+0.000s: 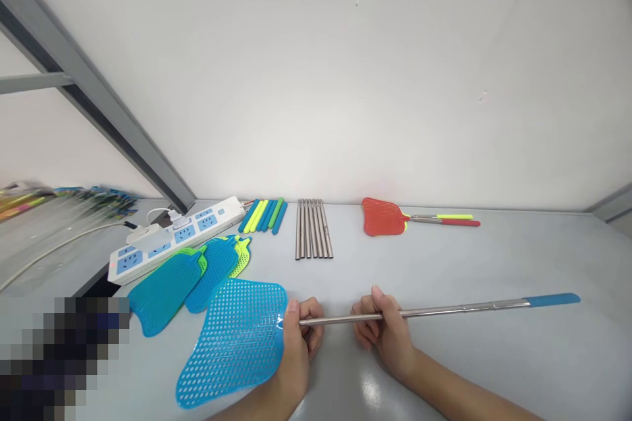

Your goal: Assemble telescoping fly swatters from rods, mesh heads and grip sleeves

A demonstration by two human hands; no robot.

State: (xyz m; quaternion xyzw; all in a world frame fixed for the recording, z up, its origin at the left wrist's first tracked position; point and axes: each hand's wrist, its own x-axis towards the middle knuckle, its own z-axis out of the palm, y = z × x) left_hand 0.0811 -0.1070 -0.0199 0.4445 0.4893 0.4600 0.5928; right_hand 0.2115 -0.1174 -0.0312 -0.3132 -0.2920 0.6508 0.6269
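Note:
A blue fly swatter with an extended metal telescopic rod [444, 310] lies across the front of the desk, held in both hands. My left hand [300, 335] is closed where the perforated blue head [237, 339] meets the rod, thumb on top. Further right along the rod, my right hand [382, 322] grips it between thumb and curled fingers. At the rod's far right end sits a blue handle grip [553, 300]. The joint between head and rod is partly hidden by my left hand.
Loose swatter heads [168, 289] overlap at left by a white power strip [187, 237]. Coloured handle grips [263, 216] and metal rods [313, 230] lie in rows near the wall. Red and yellow swatters [385, 217] are stacked at back right. A grey frame post [99, 85] rises at left.

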